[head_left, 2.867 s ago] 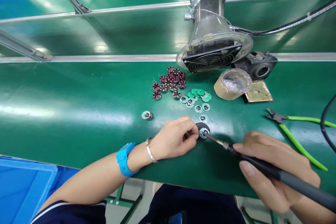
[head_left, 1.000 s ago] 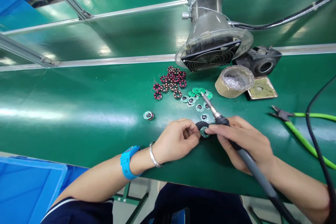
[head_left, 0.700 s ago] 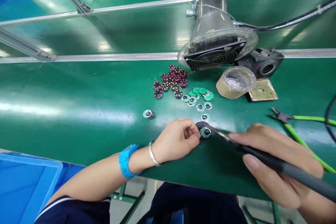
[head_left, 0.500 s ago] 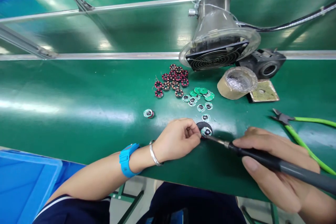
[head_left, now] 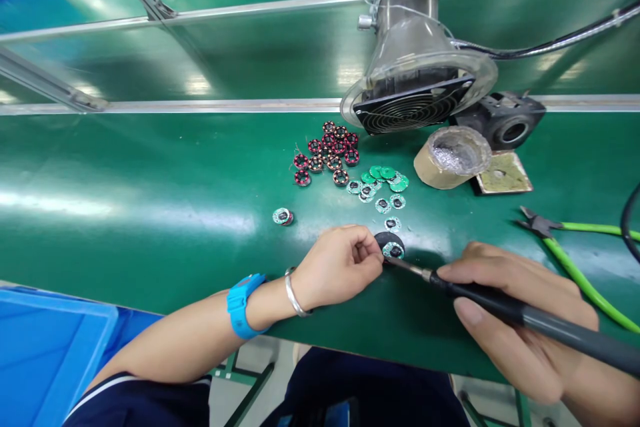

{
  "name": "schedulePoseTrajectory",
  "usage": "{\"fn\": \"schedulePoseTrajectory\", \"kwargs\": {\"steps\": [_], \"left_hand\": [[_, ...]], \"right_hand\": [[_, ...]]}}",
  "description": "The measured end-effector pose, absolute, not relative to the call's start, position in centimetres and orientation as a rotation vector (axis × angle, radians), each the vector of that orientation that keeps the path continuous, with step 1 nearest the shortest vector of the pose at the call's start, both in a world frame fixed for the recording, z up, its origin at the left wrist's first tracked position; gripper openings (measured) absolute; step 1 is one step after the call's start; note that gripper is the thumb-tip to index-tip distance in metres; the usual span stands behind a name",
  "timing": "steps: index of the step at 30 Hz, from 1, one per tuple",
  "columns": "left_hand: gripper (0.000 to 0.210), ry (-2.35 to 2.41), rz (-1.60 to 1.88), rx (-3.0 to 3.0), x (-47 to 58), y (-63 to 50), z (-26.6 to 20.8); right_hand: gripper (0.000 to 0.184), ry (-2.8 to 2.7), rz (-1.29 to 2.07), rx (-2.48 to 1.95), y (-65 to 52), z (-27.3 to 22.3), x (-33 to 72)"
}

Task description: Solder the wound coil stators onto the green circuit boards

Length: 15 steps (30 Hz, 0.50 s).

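Note:
My left hand (head_left: 347,263) is closed, thumb and fingertips pinched at the left edge of a small round circuit board (head_left: 394,251). That board, green and white with a dark centre, lies against a black round piece (head_left: 387,238) on the bench. A soldering iron (head_left: 493,301) is gripped in my right hand (head_left: 535,320), its metal tip reaching the lower left edge of the board beside my left fingertips. Just beyond are several loose circuit boards (head_left: 384,173), some showing plain green faces. What lies between my left fingertips is partly hidden.
Several red and copper wound coils (head_left: 328,147) lie behind the boards. One board on a coil (head_left: 283,216) sits left. A fume extractor (head_left: 415,103) hangs over the back. To the right are a solder pot (head_left: 445,163), a sponge tray (head_left: 505,173) and green-handled cutters (head_left: 543,225).
The soldering iron's tip has shifted slightly left and down along the board's edge, my right hand moving with it. My left hand stays in place. A dark cable now shows at the right edge.

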State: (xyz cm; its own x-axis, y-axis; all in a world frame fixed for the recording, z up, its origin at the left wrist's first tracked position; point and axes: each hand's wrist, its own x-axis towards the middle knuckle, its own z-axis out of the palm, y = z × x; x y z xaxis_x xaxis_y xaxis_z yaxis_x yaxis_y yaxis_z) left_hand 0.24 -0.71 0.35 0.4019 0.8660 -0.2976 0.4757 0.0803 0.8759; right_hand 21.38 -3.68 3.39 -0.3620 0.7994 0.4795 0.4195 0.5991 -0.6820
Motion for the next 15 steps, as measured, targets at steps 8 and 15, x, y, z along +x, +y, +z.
{"fn": "schedulePoseTrajectory", "kwargs": {"steps": [8, 15], "left_hand": [[0.005, 1.231, 0.427, 1.516, 0.3, -0.8, 0.4], [0.005, 1.214, 0.428, 1.547, 0.3, -0.7, 0.3]], "right_hand": [[0.023, -1.925, 0.649, -0.99, -4.1, 3.9, 22.0], [0.044, -1.822, 0.531, -0.844, -3.3, 2.3, 21.4]]}}
